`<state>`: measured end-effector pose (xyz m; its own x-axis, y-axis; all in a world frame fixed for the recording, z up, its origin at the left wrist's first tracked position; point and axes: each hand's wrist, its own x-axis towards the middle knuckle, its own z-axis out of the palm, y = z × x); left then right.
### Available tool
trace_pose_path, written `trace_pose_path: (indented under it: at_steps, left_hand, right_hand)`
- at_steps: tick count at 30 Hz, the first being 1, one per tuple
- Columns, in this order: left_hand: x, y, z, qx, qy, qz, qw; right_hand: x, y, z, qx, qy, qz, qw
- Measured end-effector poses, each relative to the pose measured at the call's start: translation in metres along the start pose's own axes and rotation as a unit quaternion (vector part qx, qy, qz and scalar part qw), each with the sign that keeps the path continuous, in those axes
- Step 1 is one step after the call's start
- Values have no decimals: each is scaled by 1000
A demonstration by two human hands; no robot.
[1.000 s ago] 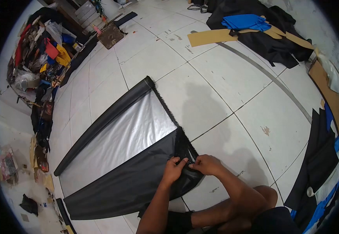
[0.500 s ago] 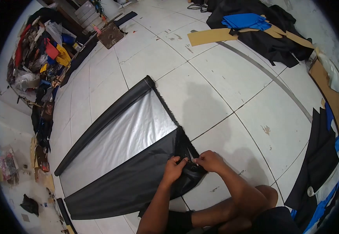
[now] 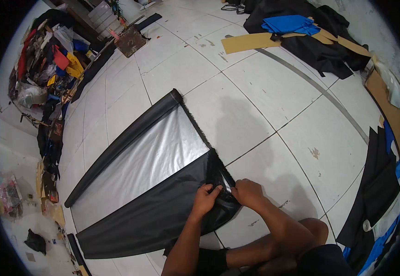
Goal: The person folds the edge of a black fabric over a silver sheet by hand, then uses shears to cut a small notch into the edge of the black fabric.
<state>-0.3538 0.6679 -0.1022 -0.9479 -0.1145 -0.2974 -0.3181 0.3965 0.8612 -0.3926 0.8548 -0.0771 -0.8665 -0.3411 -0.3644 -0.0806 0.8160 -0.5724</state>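
Note:
A black fabric sheet (image 3: 149,221) with a silver underside (image 3: 158,142) lies on the floor in front of me, its long sides folded or rolled inward. Its short right-hand edge has a dark, frayed-looking border. At the near corner of that edge my left hand (image 3: 205,198) is closed on the black fabric, thumb on top. Just to the right, my right hand (image 3: 249,191) has its fingers pressed together on the edge of the same fabric. A pale, shiny strip shows between the two hands. Whether anything small is in the fingers cannot be seen.
White floor tiles (image 3: 250,87) surround the sheet. A long grey metal strip (image 3: 319,85) curves across the right side. Black fabric (image 3: 319,57), a blue cloth (image 3: 289,25) and tan strips (image 3: 250,43) lie at the back right. A mixed heap (image 3: 48,60) stands at the left.
My right hand has shifted slightly right and down, its fingers now curled more tightly at the edge. More of the pale strip shows between the hands. My left hand has barely moved.

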Motion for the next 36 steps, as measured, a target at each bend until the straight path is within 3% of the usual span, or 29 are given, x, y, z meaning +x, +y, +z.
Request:
trace_pose_path:
  at_steps: [2,5,8,11,20,23,26,29,32,36]
  left_hand:
    - [0,0,0,4,2,-4,1000]
    - [0,4,0,5,10,19,1000]
    - [-5,22,0,-34,10,-4,999]
    - [-5,26,-3,-15,-5,-4,1000]
    - [0,1,-3,-9,-5,-2,1000]
    - [-3,14,-4,7,-3,-17,1000]
    - [-3,14,-1,-34,-2,-19,999]
    - [-6,25,-4,-31,-2,-34,999]
    - [-2,15,-3,0,2,11,1000]
    - [-5,23,-4,-1,-2,-23,1000]
  right_hand:
    - [-2,-4,-7,-15,1,12,1000]
    - [-8,-14,-24,62,71,-30,995]
    - [-8,-15,-9,74,32,-80,994]
    - [-8,-11,0,63,-58,-66,994]
    - [-4,-12,-27,107,-125,49,985]
    - [0,-6,-28,87,-111,47,989]
    - [-5,-3,-7,2,54,-17,998]
    - [-9,-15,-12,57,114,-59,990]
    - [-13,-22,-14,116,7,-100,988]
    - [-7,-10,3,102,-54,-70,991]
